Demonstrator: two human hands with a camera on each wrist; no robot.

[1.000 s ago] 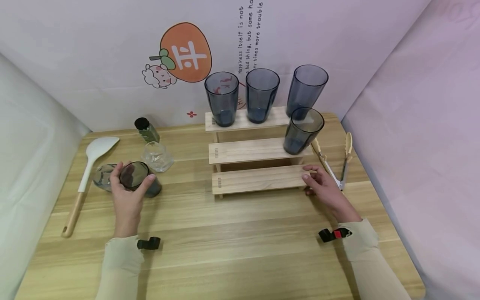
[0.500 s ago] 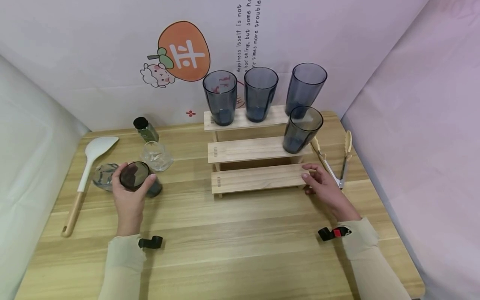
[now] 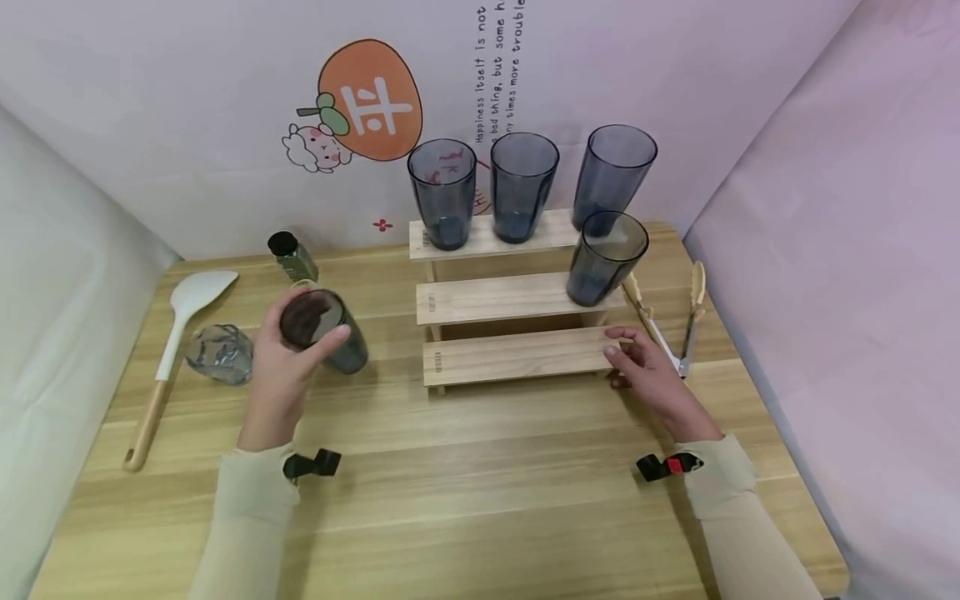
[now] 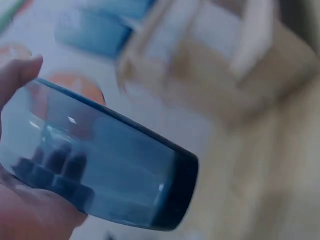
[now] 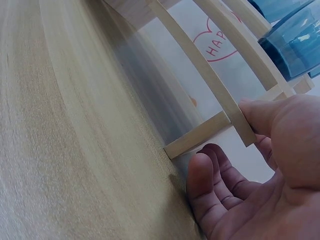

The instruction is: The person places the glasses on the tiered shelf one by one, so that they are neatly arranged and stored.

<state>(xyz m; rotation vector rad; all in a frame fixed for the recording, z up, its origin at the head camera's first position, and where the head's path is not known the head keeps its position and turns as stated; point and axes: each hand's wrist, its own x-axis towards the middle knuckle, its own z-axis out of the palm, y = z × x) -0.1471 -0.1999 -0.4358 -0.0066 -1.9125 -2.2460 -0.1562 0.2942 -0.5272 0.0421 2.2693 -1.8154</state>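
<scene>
My left hand holds a dark tinted glass tumbler round its upper body, above the left of the table. In the left wrist view the tumbler tilts, with fingers showing through its wall. My right hand grips the right end of the lowest step of a three-step wooden rack, thumb on the board's edge and other fingers curled near the leg. On the top step stand three blue-grey tumblers. Another tumbler is at the right of the middle step.
A clear faceted glass is left of my left hand; another behind that hand is mostly hidden. A white spatula lies at the far left, and a black-capped jar stands toward the back. Tongs lie right of the rack.
My left hand has lifted the tumbler and carried it right and a little away from me, uncovering the left clear glass. My right hand has stayed on the rack.
</scene>
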